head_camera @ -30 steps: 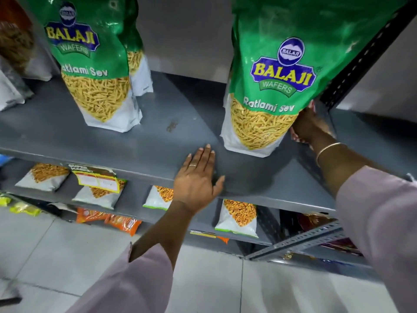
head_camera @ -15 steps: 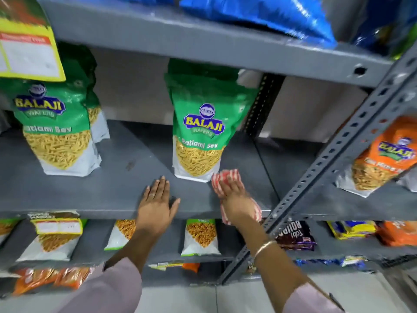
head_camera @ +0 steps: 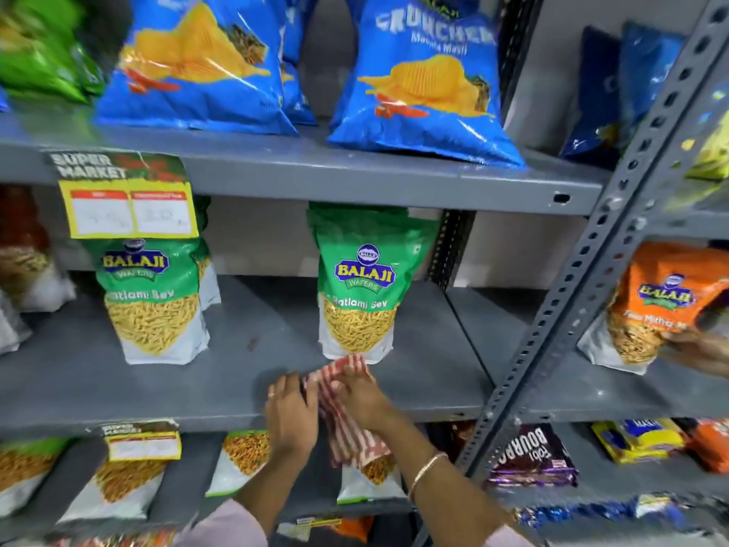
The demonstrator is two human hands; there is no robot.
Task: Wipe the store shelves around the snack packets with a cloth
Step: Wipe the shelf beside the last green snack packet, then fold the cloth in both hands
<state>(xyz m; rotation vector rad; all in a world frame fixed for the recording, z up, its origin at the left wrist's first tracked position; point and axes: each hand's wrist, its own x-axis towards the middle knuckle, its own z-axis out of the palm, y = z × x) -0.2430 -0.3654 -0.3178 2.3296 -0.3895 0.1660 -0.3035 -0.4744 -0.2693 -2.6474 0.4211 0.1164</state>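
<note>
the grey middle shelf [head_camera: 118, 384] carries 2 front green sev packets [head_camera: 357, 286], light and crinkly, likely to tip if nudged. at its front edge lies 1 striped cloth [head_camera: 347, 412], soft and limp, best bunched mid-fold. the right hand [head_camera: 361, 398] pinches it; the left hand [head_camera: 290, 412] touches it with fingers together.

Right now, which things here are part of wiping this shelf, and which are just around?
In the job:
striped cloth
right hand
left hand
grey shelf
green sev packet

Just around:
blue chips bags
orange packet
price tag
</note>
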